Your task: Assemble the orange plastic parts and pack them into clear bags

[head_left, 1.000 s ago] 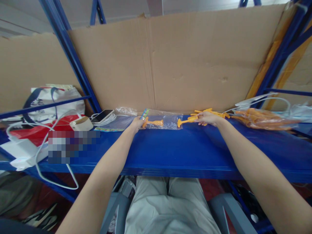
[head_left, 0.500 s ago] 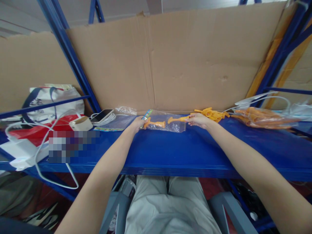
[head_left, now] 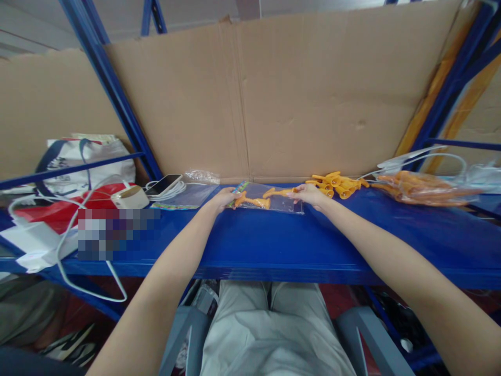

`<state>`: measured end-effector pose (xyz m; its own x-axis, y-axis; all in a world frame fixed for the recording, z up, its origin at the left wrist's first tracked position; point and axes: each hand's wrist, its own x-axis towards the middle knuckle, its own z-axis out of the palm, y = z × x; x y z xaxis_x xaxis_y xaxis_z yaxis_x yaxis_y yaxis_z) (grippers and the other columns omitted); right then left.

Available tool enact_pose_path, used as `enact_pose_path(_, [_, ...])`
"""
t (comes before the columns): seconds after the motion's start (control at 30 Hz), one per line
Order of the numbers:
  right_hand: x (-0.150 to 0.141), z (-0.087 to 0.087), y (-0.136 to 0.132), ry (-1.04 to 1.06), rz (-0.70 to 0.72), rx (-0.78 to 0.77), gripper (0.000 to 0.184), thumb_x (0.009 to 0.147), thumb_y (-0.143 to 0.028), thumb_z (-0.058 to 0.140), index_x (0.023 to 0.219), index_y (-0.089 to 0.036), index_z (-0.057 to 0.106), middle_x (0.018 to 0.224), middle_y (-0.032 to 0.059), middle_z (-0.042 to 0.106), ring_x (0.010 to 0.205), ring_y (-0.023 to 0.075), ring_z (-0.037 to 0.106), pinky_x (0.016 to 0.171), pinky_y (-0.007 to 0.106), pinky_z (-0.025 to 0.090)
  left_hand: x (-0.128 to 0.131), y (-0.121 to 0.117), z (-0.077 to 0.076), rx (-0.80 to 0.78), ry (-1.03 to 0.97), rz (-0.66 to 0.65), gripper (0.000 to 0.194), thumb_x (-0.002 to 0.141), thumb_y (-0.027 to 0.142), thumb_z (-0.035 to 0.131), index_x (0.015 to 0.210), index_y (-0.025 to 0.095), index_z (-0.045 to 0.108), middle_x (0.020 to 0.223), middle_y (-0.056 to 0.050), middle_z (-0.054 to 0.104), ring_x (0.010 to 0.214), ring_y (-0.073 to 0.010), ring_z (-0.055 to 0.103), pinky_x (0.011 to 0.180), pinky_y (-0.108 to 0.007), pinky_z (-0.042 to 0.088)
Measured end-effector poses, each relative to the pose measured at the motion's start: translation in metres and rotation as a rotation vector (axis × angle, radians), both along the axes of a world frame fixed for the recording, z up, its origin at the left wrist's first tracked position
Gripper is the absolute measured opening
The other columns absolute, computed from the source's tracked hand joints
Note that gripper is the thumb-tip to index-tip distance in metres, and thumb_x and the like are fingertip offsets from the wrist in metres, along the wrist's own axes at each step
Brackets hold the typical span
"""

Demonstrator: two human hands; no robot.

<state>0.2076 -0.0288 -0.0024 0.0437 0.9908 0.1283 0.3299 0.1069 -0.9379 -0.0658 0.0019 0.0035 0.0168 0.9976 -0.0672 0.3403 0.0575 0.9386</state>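
Observation:
My left hand (head_left: 225, 198) is closed on the left end of a clear plastic bag (head_left: 287, 206), by its coloured header strip (head_left: 241, 187). One orange plastic piece (head_left: 254, 201), with a flared end, lies in the bag near that hand. My right hand (head_left: 307, 194) pinches a second orange plastic piece (head_left: 277, 192) at its right end. This piece lies along the right part of the bag; whether it is inside or on top I cannot tell. Right beside my right hand is a pile of similar orange pieces (head_left: 338, 184).
A clear bag full of orange pieces (head_left: 420, 189) lies at the right. Left of my hands are a flat clear bag (head_left: 195, 196), a phone (head_left: 166, 185) with a coiled white cable, and a white charger (head_left: 130, 198). Cardboard (head_left: 313, 94) walls the back of the blue shelf (head_left: 274, 240).
My right hand has moved left with its orange piece, closer to the piece in the bag. The bag has shifted slightly right; my left hand stays on its end.

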Motion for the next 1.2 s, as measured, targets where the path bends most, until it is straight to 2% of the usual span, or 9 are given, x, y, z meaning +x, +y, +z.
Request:
enact_pose_path(0.13, [-0.002,-0.001,0.000,-0.056,0.022,0.081,0.026,0.072,-0.009,0.079,0.060,-0.017,0.057,0.052,-0.0024,0.060,0.048,0.0085,0.056,0.050,0.018,0.043,0.001,-0.002,0.001,-0.010,0.064,-0.048,0.009,0.085,0.006,0.061,0.089,0.014,0.062,0.051,0.003,0.057,0.040,-0.0093,0.051,0.040,-0.020,0.035])
enact_pose_path(0.27, [-0.002,-0.002,0.001,-0.263,0.055,0.134,0.030,0.073,-0.015,0.079,0.062,-0.021,0.052,0.050,-0.0040,0.057,0.049,0.0106,0.055,0.049,0.020,0.038,0.002,-0.004,0.000,0.021,0.211,-0.073,0.012,0.081,0.011,0.068,0.092,0.013,0.063,0.060,-0.001,0.062,0.047,-0.0116,0.056,0.045,-0.021,0.039])
enact_pose_path(0.37, [-0.003,0.001,-0.002,-0.458,0.017,0.235,0.031,0.072,-0.021,0.080,0.064,-0.023,0.050,0.055,-0.0027,0.059,0.059,0.0149,0.059,0.058,0.023,0.041,0.002,-0.002,-0.002,0.237,0.467,0.073,0.038,0.073,0.015,0.076,0.109,0.013,0.063,0.090,-0.009,0.071,0.082,-0.0205,0.069,0.066,-0.024,0.051])
enact_pose_path(0.43, [-0.004,0.003,-0.004,-0.602,-0.025,0.304,0.032,0.071,-0.025,0.081,0.065,-0.023,0.049,0.063,0.0000,0.063,0.072,0.0195,0.064,0.069,0.027,0.043,0.003,0.001,-0.004,0.430,0.621,0.152,0.050,0.072,0.016,0.076,0.120,0.012,0.060,0.116,-0.015,0.067,0.112,-0.0267,0.063,0.089,-0.029,0.051])
enact_pose_path(0.5, [-0.005,0.005,-0.006,-0.730,-0.035,0.326,0.033,0.073,-0.028,0.079,0.065,-0.023,0.048,0.068,0.0027,0.065,0.081,0.0235,0.066,0.078,0.032,0.043,0.005,0.004,-0.006,0.520,0.708,0.131,0.050,0.078,0.019,0.070,0.126,0.011,0.058,0.132,-0.017,0.061,0.128,-0.0290,0.054,0.106,-0.033,0.043])
enact_pose_path(0.57, [-0.006,0.005,-0.007,-0.793,0.005,0.314,0.032,0.077,-0.030,0.076,0.065,-0.023,0.047,0.070,0.0040,0.065,0.082,0.0242,0.066,0.078,0.032,0.042,0.008,0.006,-0.009,0.491,0.765,0.031,0.048,0.083,0.022,0.064,0.129,0.010,0.058,0.137,-0.018,0.059,0.132,-0.0286,0.051,0.112,-0.034,0.038])
enact_pose_path(0.73, [-0.005,-0.002,-0.003,-0.722,0.095,0.262,0.026,0.081,-0.030,0.070,0.067,-0.021,0.050,0.069,0.0026,0.065,0.068,0.0178,0.061,0.063,0.026,0.041,0.010,0.010,-0.016,0.327,0.876,-0.268,0.047,0.093,0.028,0.041,0.133,0.008,0.058,0.140,-0.014,0.059,0.132,-0.0243,0.053,0.112,-0.031,0.037])
enact_pose_path(0.97, [-0.010,-0.014,0.003,-0.365,0.136,0.174,0.017,0.076,-0.022,0.073,0.074,-0.018,0.057,0.066,-0.0014,0.062,0.060,0.0125,0.057,0.058,0.024,0.044,0.007,0.014,-0.018,0.355,0.786,-0.439,0.053,0.092,0.031,0.041,0.139,0.010,0.053,0.145,-0.012,0.055,0.131,-0.0230,0.054,0.109,-0.030,0.040])
enact_pose_path(1.2, [-0.011,-0.016,0.008,-0.421,0.019,0.202,0.018,0.074,-0.020,0.075,0.070,-0.016,0.058,0.066,0.0003,0.062,0.062,0.0134,0.057,0.057,0.024,0.043,0.009,0.008,-0.014,0.347,0.756,-0.533,0.045,0.092,0.031,0.043,0.129,0.013,0.060,0.136,-0.009,0.063,0.122,-0.0219,0.060,0.100,-0.028,0.045])
